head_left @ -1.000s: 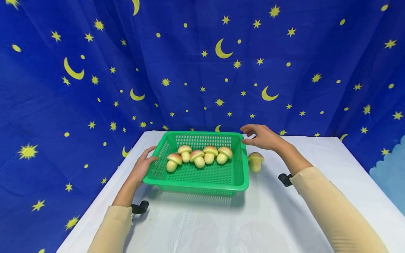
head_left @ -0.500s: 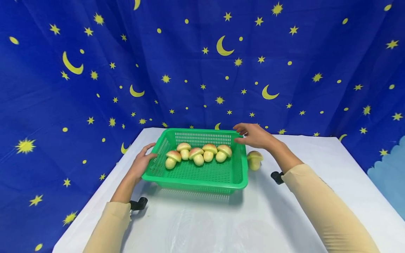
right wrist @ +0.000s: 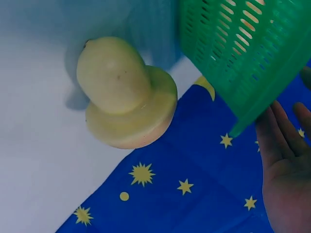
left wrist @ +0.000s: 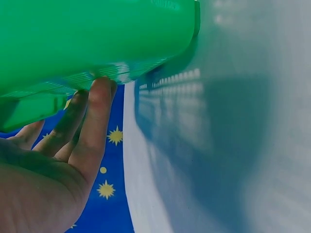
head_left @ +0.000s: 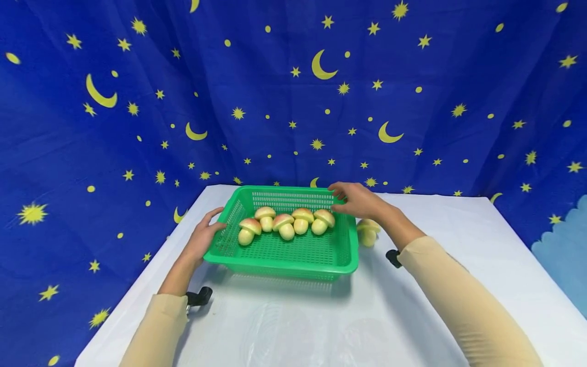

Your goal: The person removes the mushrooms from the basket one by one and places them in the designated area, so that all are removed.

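Observation:
A green plastic basket (head_left: pixel 293 262) with slotted walls holds several toy mushrooms (head_left: pixel 284 227) with reddish-yellow caps. At its left side my left hand (head_left: pixel 202 240) grips the rim, the thumb tip over the edge. In the left wrist view its fingers (left wrist: pixel 95 111) reach up against the outer wall. My right hand (head_left: pixel 359 200) is over the basket's back right corner, fingers loosely bent with nothing between them. The right wrist view shows this hand (right wrist: pixel 289 165) close beside the rim. One more toy mushroom (head_left: pixel 368 235) is on the table outside the basket's right wall, partly overlapped by the right forearm.
A white-covered table (head_left: pixel 293 326) lies beneath the basket, whose shadow falls in front of it. Behind and to the left hangs a blue curtain (head_left: pixel 257 102) with yellow moons and stars. A black wrist mount (head_left: pixel 199 296) sits under the left wrist.
My right hand has moved left, from beside the right rim to over the back right corner. The left hand keeps its place at the basket, and the mushrooms inside stay put.

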A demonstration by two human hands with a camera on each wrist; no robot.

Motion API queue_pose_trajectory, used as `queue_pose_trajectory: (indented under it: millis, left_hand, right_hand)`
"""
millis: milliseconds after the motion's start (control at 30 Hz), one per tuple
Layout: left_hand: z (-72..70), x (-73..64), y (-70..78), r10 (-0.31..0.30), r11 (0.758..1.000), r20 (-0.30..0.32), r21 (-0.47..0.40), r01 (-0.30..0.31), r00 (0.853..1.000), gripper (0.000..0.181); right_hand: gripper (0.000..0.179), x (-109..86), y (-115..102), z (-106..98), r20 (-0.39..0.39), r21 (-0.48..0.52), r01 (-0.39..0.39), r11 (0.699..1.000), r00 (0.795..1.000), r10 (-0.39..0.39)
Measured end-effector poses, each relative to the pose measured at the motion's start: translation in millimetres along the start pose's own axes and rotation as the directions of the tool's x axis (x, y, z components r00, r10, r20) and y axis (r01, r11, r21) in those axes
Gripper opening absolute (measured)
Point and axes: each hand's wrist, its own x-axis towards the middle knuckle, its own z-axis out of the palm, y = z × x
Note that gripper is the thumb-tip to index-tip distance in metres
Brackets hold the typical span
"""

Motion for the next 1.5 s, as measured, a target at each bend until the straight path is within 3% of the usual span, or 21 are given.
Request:
queue_pose_trajectory:
  millis: [133, 400, 667, 867, 1067, 1300, 1500]
  left_hand:
    - [-7.0, 9.4, -17.2, 0.006, 1.0, -0.017, 0.006, -0.006, 1.0, 0.061]
    - [-4.8, 11.7, -16.2, 0.008, 1.0, -0.01, 0.001, -0.008, 1.0, 0.061]
    - [-2.8, 14.3, -19.4, -0.003, 1.0, -0.011, 0.012, 0.003, 1.0, 0.06]
    - [-1.9, 12.9, -16.9, -0.004, 1.0, -0.013, 0.014, 0.004, 1.0, 0.06]
    - [-3.6, 15.0, -15.5, -0.001, 1.0, -0.004, 0.0, 0.001, 1.0, 0.06]
    - [-5.5, 13.6, -15.9, 0.002, 1.0, -0.019, -0.007, -0.002, 1.0, 0.06]
    - [-2.2, 14.1, -16.9, 0.011, 1.0, -0.021, -0.022, -0.011, 1.0, 0.058]
  right_hand:
    - [0.055, 6.9, -5, 7, 0.002, -0.028, 0.025, 0.999, 1.0, -0.024]
    - [0.052, 12.4, -3, 17, -0.017, -0.057, 0.049, 0.997, 0.999, -0.051]
    - [0.053, 18.7, -4, 26, 0.088, -0.144, 0.071, 0.987, 0.994, -0.058]
    - [0.049, 21.5, -13, 31, 0.1, -0.182, 0.072, 0.981, 0.994, -0.054]
    - [0.045, 24.7, -19, 33, 0.092, -0.239, 0.033, 0.97, 0.996, -0.011]
    - [0.013, 27.6, -18, 37, 0.097, -0.331, 0.007, 0.944, 0.995, 0.027]
    - [0.008, 28.3, -17, 41, 0.091, -0.38, -0.075, 0.922, 0.989, 0.118]
